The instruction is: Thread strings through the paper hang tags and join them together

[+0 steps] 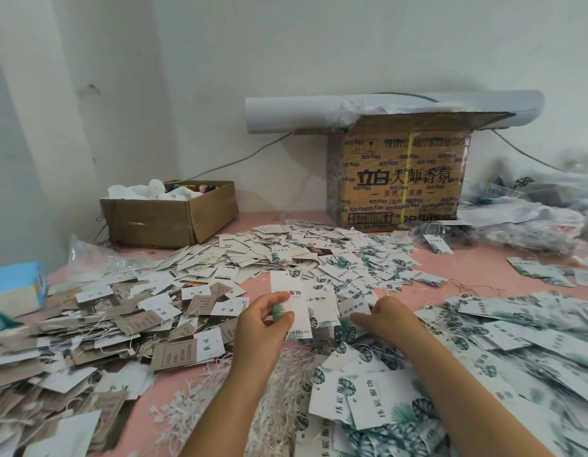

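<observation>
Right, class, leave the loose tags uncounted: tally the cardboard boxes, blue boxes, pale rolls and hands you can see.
Cardboard boxes: 2 (small open box, large printed box)
Blue box: 1
Pale roll: 1
Hands: 2 (left hand holding a leaf-print tag, right hand)
Total: 6

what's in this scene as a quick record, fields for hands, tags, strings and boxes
left hand: holds a leaf-print tag
right hand: on the leaf-print pile, grip unclear
strings: loose bundle between the forearms
brown and white tags: heap on the left
boxes: small open box and printed carton at the back
table: pink
</observation>
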`<state>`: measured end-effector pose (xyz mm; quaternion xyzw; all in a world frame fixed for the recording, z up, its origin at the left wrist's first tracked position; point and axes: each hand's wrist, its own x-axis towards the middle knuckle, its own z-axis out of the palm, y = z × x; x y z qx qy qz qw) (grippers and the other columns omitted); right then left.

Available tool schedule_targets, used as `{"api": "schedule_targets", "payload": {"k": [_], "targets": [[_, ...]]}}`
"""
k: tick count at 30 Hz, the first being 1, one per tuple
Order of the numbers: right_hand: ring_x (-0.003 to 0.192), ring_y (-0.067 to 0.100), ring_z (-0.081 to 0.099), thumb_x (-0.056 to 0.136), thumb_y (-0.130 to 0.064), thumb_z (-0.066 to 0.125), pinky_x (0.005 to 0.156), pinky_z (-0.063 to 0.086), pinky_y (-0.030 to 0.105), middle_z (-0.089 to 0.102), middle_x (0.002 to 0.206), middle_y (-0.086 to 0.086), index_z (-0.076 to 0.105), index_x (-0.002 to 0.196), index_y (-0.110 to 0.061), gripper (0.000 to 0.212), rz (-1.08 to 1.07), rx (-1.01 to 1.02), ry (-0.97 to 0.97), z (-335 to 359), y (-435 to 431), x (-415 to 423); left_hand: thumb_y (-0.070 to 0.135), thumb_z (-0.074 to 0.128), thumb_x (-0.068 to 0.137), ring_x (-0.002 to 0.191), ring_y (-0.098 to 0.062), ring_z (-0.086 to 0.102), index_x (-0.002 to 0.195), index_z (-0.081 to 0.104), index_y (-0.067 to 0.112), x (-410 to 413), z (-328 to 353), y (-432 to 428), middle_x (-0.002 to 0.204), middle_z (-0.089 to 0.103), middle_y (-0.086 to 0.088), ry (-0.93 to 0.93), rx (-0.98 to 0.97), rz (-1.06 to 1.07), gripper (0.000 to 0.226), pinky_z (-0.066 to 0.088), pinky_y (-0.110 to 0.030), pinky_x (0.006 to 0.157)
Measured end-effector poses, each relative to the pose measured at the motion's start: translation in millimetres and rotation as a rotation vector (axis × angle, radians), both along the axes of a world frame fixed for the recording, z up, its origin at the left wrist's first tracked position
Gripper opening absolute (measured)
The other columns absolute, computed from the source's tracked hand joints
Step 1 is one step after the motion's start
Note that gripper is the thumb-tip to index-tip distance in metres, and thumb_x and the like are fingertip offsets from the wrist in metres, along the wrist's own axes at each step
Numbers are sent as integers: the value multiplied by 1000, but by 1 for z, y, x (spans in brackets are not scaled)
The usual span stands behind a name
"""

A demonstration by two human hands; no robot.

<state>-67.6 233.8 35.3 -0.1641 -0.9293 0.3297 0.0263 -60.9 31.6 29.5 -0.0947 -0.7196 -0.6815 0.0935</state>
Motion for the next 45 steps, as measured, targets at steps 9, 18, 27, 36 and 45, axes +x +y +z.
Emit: {"api": "schedule_targets", "payload": {"k": [9, 18, 27, 36, 45], "targets": [[37, 10, 48, 78, -25, 74, 41, 38, 20, 58, 51, 2, 53, 61, -5, 33, -39, -147, 64, 6, -1, 5, 4, 64, 85, 103, -1, 51, 93, 63, 35, 0, -2, 0, 104, 58, 20, -8, -30, -5, 32, 41, -26, 86], [42, 13, 34, 87, -21, 64, 45, 29, 23, 47, 56, 6, 45, 59, -8, 36, -43, -112, 68, 6, 3, 5, 4, 63, 86, 97, 2, 52, 93, 62, 35, 2, -1, 0, 104, 59, 17, -11, -37, -8, 32, 42, -24, 80], [60, 13, 63, 84, -21, 68, 61, 52, 26, 65, 101, 10, 50, 126, -2, 49, 1, -105, -2, 5, 5, 7, 2, 64, 85, 96, -16, 58, 91, 63, 33, 1, -2, 1, 105, 60, 12, -26, -52, 1, 32, 50, -36, 85], [76, 21, 62, 81, -50, 64, 70, 52, 28, 61, 73, 2, 55, 75, -11, 40, 30, 346, -46, 10, 5, 7, 3, 64, 85, 98, -12, 57, 91, 62, 33, 1, -3, 1, 106, 59, 13, -30, -75, -2, 31, 47, -32, 84], [87, 23, 56, 75, -69, 56, 79, 51, 33, 53, 86, 3, 48, 77, -11, 59, 63, 492, -119, 7, 4, 10, 3, 63, 85, 94, -12, 59, 91, 61, 34, 1, -3, 2, 104, 60, 13, -29, -86, -14, 31, 48, -25, 78]]}}
